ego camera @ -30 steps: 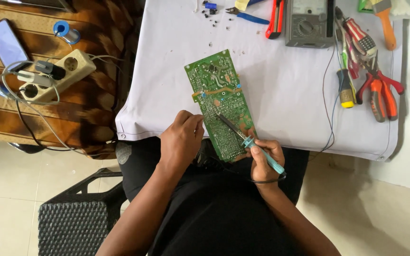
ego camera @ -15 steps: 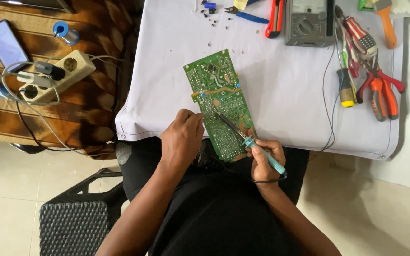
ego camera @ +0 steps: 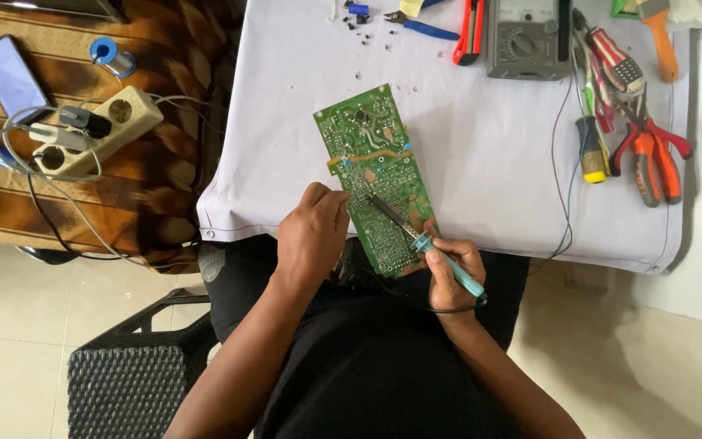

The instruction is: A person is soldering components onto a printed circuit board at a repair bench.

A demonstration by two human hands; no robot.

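Note:
A long green circuit board (ego camera: 371,158) lies slanted on the white cloth of the table (ego camera: 481,162), solder side up, its near end hanging over the table's front edge. My left hand (ego camera: 312,236) rests at the board's left edge, fingertips pinched together against it; what they pinch is too small to tell. My right hand (ego camera: 451,272) grips the teal handle of a soldering iron (ego camera: 416,236). The iron's dark tip touches the middle of the board.
Pliers (ego camera: 652,154), screwdrivers (ego camera: 591,146), a grey multimeter (ego camera: 526,36) and cutters (ego camera: 420,24) lie along the table's far and right sides. On a wooden surface at left sit a power strip (ego camera: 95,130), a phone (ego camera: 11,77) and a solder spool (ego camera: 111,57). A black stool (ego camera: 127,382) stands below.

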